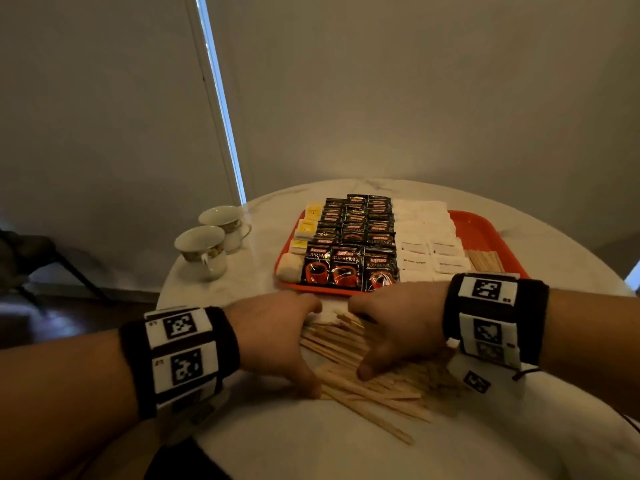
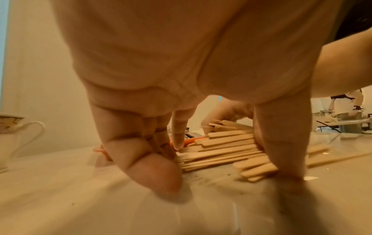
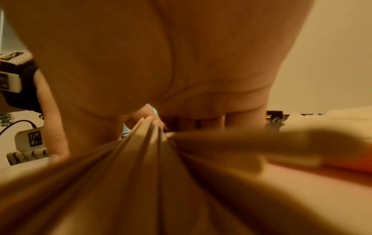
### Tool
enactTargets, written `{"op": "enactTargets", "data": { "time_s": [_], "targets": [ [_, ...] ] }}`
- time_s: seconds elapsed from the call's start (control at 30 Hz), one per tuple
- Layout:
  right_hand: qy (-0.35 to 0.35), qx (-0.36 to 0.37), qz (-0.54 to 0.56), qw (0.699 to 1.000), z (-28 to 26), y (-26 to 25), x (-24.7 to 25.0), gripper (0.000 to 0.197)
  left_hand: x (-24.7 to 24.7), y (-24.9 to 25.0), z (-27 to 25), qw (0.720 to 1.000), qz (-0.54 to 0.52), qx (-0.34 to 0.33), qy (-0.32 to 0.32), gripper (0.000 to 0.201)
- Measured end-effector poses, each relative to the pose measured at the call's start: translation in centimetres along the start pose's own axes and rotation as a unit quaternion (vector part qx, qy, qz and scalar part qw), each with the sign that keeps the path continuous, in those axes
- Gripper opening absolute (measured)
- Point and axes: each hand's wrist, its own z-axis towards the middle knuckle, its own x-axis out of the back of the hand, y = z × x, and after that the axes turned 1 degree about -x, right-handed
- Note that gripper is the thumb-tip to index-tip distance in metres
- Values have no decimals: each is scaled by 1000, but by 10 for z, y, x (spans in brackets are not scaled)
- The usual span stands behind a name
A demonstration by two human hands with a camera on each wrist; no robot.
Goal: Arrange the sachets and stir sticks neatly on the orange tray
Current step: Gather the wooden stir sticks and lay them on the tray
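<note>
A loose pile of wooden stir sticks (image 1: 381,393) lies on the table in front of the orange tray (image 1: 485,223). My left hand (image 1: 308,348) cups its left end, fingers on the far side and thumb on the near side. In the left wrist view, my left hand (image 2: 231,155) has curled fingertips against the stick ends (image 2: 225,147). My right hand (image 1: 358,339) grips the same pile from the right, thumb pressing on it. The sticks (image 3: 141,159) run under its palm. The tray holds rows of black coffee sachets (image 1: 346,265), yellow sachets (image 1: 308,225), white sachets (image 1: 422,220) and a few sticks (image 1: 483,259).
Two patterned teacups (image 1: 204,247) stand on the round white table (image 1: 311,452) left of the tray, near its edge. One cup (image 2: 12,135) shows in the left wrist view. A dark chair (image 1: 27,258) stands beyond the table's left side.
</note>
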Motion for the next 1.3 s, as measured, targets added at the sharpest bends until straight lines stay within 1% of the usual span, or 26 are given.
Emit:
{"op": "enactTargets", "data": {
  "time_s": [0.07,0.17,0.27,0.33,0.37,0.43,0.5,0.53,0.6,0.63,0.67,0.73,0.77,0.8,0.83,0.9,0.93,0.97,1.0,1.03,1.07,1.13,1.17,1.2,1.3],
  "targets": [
    [-5,-3,22,1000,1,1,1,72,-1,-1,6,1000,-6,6,15,103],
    [0,-6,56,998,-2,2,2,58,-2,-4,13,999,-10,5,44,96],
    [47,-22,84,995,-9,9,6,46,1,-11,19,998,-18,-2,65,97],
    [79,-28,118,989,-12,14,9,34,9,-14,21,995,-49,-17,84,99],
    [98,-30,139,985,-13,17,11,30,14,-16,22,991,-82,-31,100,93],
    [137,-30,187,972,-15,25,15,33,25,-16,22,976,-163,-56,133,71],
    [160,-14,264,951,-16,33,19,37,35,-16,24,953,-237,-77,174,63],
    [165,0,312,936,-16,35,21,38,39,-16,26,937,-271,-88,202,60],
    [186,37,412,891,-14,36,24,33,47,-9,31,897,-350,-119,243,52],
    [200,68,468,858,-12,34,25,29,52,-4,35,869,-400,-138,257,51],
    [215,108,528,815,-9,31,27,26,57,4,38,835,-455,-158,267,49],
    [242,190,636,707,-8,26,37,26,68,19,45,757,-568,-191,262,44],
    [263,229,668,658,-8,25,44,27,71,25,50,728,-610,-196,243,46],
    [290,265,682,616,-10,26,53,30,73,29,57,711,-642,-194,211,53],
    [320,295,687,582,-11,26,62,34,74,31,65,699,-670,-185,169,63],
    [376,328,687,527,-14,27,76,41,71,32,81,678,-714,-160,69,83],
    [400,337,683,509,-14,28,82,44,69,31,90,663,-733,-153,25,91],
    [420,343,676,499,-11,29,86,46,66,31,98,645,-749,-152,-8,98],
    [437,344,666,497,-7,30,88,47,64,31,104,624,-764,-158,-30,102],
    [450,342,654,503,-1,33,88,47,62,30,110,600,-781,-167,-45,105],
    [458,335,641,517,6,37,86,44,62,31,114,575,-797,-176,-54,107],
    [457,306,618,562,21,44,80,38,63,31,121,530,-823,-192,-72,106],
    [449,290,611,583,28,46,77,37,64,30,124,514,-831,-198,-79,105],
    [440,276,611,598,34,47,73,37,66,30,126,502,-838,-201,-80,103],
    [432,242,600,628,48,49,65,39,64,30,133,481,-850,-205,-66,98]
  ]
}}
